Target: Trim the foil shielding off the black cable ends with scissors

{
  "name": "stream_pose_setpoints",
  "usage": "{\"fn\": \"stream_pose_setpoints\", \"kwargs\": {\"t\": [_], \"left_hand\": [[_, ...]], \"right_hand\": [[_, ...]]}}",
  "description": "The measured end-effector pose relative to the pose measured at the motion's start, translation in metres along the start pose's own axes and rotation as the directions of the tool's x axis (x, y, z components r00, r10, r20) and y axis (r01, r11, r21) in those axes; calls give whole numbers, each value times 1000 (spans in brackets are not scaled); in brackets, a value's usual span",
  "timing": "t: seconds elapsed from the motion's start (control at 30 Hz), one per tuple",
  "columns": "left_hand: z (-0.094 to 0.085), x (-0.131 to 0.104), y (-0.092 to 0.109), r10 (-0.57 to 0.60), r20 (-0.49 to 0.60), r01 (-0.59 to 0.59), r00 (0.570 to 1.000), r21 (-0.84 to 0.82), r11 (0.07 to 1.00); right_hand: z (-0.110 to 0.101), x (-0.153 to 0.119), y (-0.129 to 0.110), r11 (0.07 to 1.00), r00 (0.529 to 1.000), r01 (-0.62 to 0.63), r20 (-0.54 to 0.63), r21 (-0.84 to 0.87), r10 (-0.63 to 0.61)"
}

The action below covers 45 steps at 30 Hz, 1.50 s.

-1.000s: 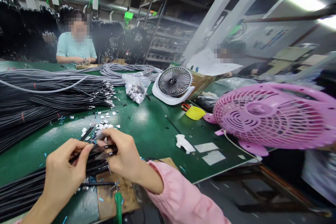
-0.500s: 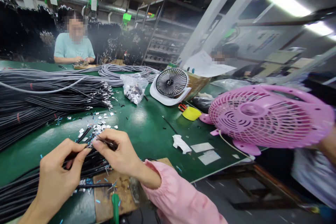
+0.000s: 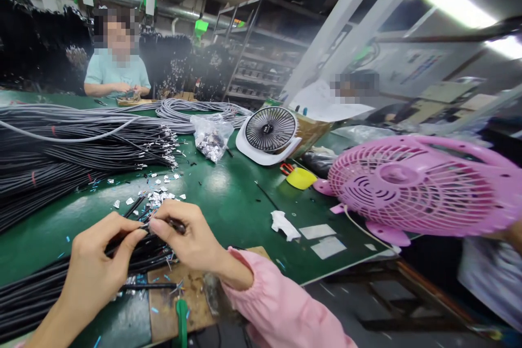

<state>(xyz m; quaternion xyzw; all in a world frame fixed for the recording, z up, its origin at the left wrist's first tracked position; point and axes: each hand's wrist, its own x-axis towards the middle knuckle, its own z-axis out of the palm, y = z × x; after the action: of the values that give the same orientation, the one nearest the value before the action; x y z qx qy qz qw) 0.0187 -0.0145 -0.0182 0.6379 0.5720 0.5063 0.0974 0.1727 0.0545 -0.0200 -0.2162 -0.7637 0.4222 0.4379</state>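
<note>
My left hand (image 3: 94, 263) pinches a black cable (image 3: 143, 226) close to its end, between thumb and forefinger. At that same end, my right hand (image 3: 193, 236) is closed, thumb and forefinger pressed together. A dark slim tool (image 3: 178, 225) shows inside its curled fingers; its exact kind is hard to make out. The fingertips of both hands nearly meet and hide most of the cable end. Below them lie more black cables (image 3: 36, 296) and a wooden board (image 3: 163, 315) with a stripped cable end and a green handle (image 3: 181, 321).
Foil scraps (image 3: 159, 197) litter the green table (image 3: 228, 217) beyond my hands. Black cable bundles (image 3: 93, 157) and grey cable coils (image 3: 179, 111) lie behind. A plastic bag (image 3: 211, 138), white fan (image 3: 269, 133), yellow object (image 3: 300, 178) and pink fan (image 3: 411, 179) stand farther right. A co-worker (image 3: 117, 70) sits opposite.
Both hands have shifted very slightly right in the view, still pinching at the cable end. The whole scene has drifted a little right with the camera.
</note>
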Motion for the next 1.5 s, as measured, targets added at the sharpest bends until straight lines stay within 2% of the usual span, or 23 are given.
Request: {"fn": "stream_pose_setpoints", "kwargs": {"t": [0.1,0.17,0.23,0.27,0.3,0.37,0.4,0.47,0.53,0.6,0.7,0.77,0.87,0.93,1.03,1.13,1.2,1.27,1.33,1.37,1.4,1.47,1.5], "left_hand": [[-5,7,0,-12,114,22,993,-92,995],[-7,8,-1,-19,149,38,989,-128,991],[-6,6,-2,-29,105,40,994,-107,993],[-5,4,-3,-29,66,34,997,-79,996],[-3,2,-3,-25,26,26,999,-47,999],[0,-2,-2,-20,-31,20,999,-6,1000],[1,-2,0,-30,-40,30,999,-3,1000],[2,-1,2,-75,-14,74,997,-23,997],[0,4,5,-131,72,134,989,-49,990],[-2,9,7,-169,176,183,970,-65,981],[-6,13,8,-181,288,217,940,-97,971],[-8,13,8,-169,287,211,943,-124,970],[-7,9,6,-166,177,194,970,-152,969],[-7,7,5,-176,107,191,979,-160,968],[-5,5,3,-183,67,192,981,-156,969],[-3,3,3,-193,68,201,979,-158,967],[-1,3,4,-212,70,221,975,-161,962],[1,2,6,-238,83,249,968,-158,956],[1,3,8,-247,125,263,961,-144,954],[1,3,9,-236,152,257,960,-134,957],[0,4,10,-216,176,239,960,-127,963],[-1,5,10,-150,191,175,970,-121,977],[-2,5,9,-112,182,136,977,-122,983]], "right_hand": [[-1,5,-3,898,950,-292,211,328,231],[1,4,-4,866,929,-345,264,362,260],[3,1,-3,962,977,-196,124,191,175],[5,-2,-1,997,997,-67,27,33,66],[6,-5,0,988,996,64,-48,-144,-72],[8,-9,5,876,944,253,-95,-411,-317],[9,-10,8,834,919,302,-92,-463,-384],[9,-10,12,840,901,337,-113,-426,-419],[8,-7,12,904,922,318,-131,-284,-365],[6,-3,9,961,962,237,-103,-140,-252],[5,2,1,995,999,-41,-12,95,43],[5,4,-3,943,976,-218,34,252,216],[3,7,-5,933,964,-239,-52,270,262],[2,8,-4,961,967,-196,-125,193,223],[1,7,-3,986,983,-128,-117,105,140],[2,2,-1,996,993,78,-82,-49,-82],[3,-1,3,951,964,233,-78,-205,-253],[4,-4,8,853,914,350,-59,-389,-402],[5,-6,11,770,875,417,-17,-484,-484],[5,-6,11,778,875,420,-17,-466,-483],[6,-5,11,830,899,385,-41,-404,-436],[6,-2,7,971,972,184,-118,-151,-202],[5,0,4,999,989,36,-141,12,-34]]}}
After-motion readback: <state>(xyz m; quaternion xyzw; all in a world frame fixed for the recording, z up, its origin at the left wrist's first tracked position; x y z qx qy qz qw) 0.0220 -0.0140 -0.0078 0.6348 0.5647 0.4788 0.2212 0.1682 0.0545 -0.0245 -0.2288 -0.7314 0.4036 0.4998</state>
